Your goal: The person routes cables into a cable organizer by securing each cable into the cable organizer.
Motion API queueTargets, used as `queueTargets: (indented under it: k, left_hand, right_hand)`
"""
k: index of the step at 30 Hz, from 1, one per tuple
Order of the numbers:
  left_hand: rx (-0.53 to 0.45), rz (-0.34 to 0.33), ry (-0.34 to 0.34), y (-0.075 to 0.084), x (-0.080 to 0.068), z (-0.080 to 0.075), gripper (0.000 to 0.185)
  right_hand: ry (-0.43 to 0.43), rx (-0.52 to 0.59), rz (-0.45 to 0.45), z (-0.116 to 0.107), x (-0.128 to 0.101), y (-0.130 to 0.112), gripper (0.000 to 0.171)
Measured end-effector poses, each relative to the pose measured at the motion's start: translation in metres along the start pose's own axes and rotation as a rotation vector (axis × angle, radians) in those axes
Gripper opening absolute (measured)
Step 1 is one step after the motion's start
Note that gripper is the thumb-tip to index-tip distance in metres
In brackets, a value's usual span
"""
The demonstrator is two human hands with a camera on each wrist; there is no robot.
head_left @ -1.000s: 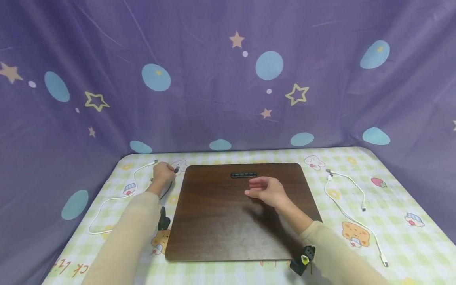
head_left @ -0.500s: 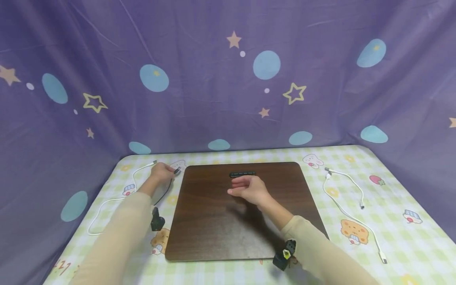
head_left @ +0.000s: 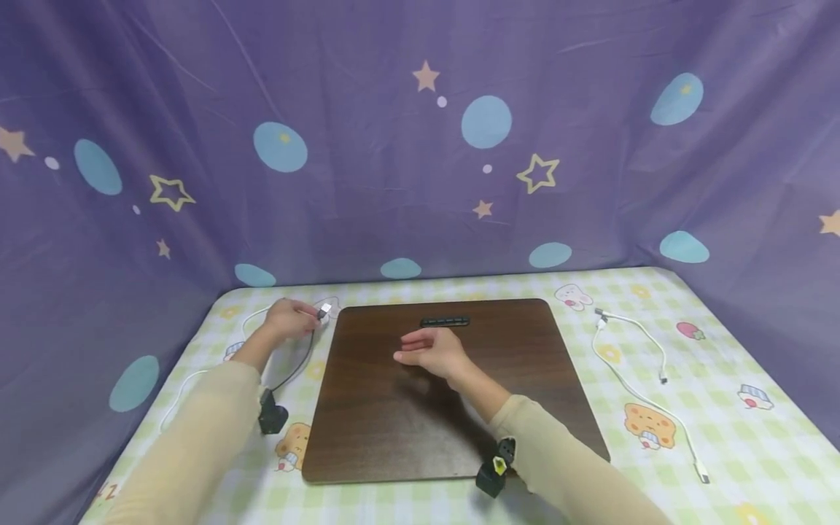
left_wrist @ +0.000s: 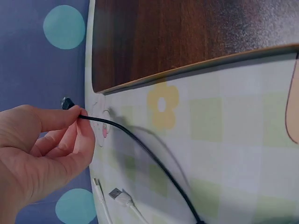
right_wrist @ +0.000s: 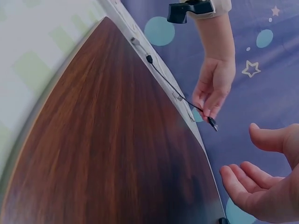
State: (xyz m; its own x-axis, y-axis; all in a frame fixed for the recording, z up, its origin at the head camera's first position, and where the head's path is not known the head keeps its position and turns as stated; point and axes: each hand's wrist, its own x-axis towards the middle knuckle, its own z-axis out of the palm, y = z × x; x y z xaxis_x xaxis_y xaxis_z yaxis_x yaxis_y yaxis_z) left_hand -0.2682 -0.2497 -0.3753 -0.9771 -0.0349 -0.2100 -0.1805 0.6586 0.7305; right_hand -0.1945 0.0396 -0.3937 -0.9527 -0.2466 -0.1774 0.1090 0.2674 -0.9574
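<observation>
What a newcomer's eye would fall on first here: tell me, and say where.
Probably the star-patterned purple backdrop, hanging behind the checked cloth. Next, the dark brown board lying mid-cloth, the right hand above it, and the black cable pinched in the left hand beside the board's far left corner.

It's the left arm [head_left: 203, 426] out long, angled forward, and the left hand [head_left: 289, 319] shows a neat pinch, left thumb [left_wrist: 58, 118] against fingertips [left_wrist: 84, 140]! Across to the right arm [head_left: 558, 456], slanting in toward the middle: the right hand [head_left: 433, 352] hangs raised, fingers [right_wrist: 236, 184] gently bent and pointing left, right thumb [right_wrist: 272, 138] well clear of them. Both hands sit well apart, the left farther forward.
</observation>
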Motion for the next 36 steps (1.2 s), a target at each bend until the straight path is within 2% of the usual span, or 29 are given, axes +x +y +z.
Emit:
queueTargets:
  k: [5, 9, 14, 31, 36]
  left_hand:
    - [-0.135, 0.016, -0.047, 0.007, -0.006, -0.001, 0.038]
    - [-0.181, 0.023, -0.080, 0.015, -0.013, -0.003, 0.037]
    - [-0.221, 0.017, -0.108, 0.024, -0.021, -0.005, 0.038]
    - [-0.199, -0.019, -0.198, 0.046, -0.031, -0.008, 0.043]
    - [-0.230, -0.045, -0.188, 0.053, -0.032, -0.008, 0.043]
  right_hand:
    - [-0.013, 0.005, 0.005, 0.010, 0.003, -0.005, 0.041]
    - [-0.028, 0.028, 0.002, 0.019, 0.006, -0.005, 0.041]
    - [-0.070, 0.126, 0.013, 0.032, 0.010, -0.006, 0.041]
    - [-0.240, 0.410, 0.030, 0.079, 0.012, -0.005, 0.032]
    - [-0.284, 0.468, 0.064, 0.090, 0.010, -0.004, 0.030]
